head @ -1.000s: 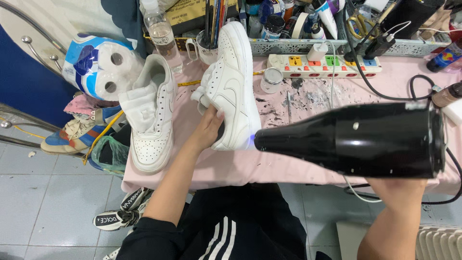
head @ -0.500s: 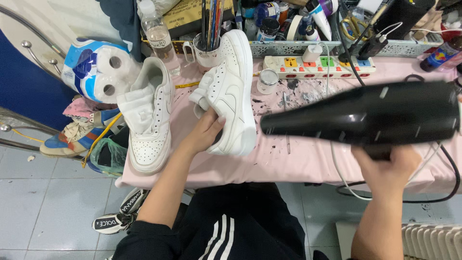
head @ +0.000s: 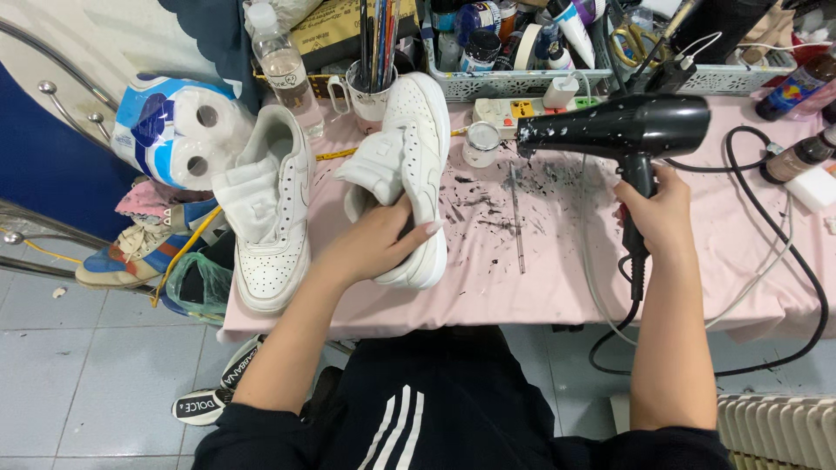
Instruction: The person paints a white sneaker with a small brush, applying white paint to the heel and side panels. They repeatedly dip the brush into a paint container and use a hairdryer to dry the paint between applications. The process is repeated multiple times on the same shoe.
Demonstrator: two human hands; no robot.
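Down on the pink bench [head: 540,287], left hand [head: 370,248] wrapped over the side of a white shoe [head: 418,165], fingers [head: 416,233] curled shut around its upper, sole resting on the cloth. Right hand [head: 657,213] clenched tight on the handle of a black dryer [head: 623,130], nozzle aimed left toward the shoe, well apart from it. Just beside, to the left, a second shoe [head: 270,209] lying untouched.

white sneaker [head: 416,165], black hair dryer [head: 623,127], ink-spattered pink tablecloth [head: 540,261]
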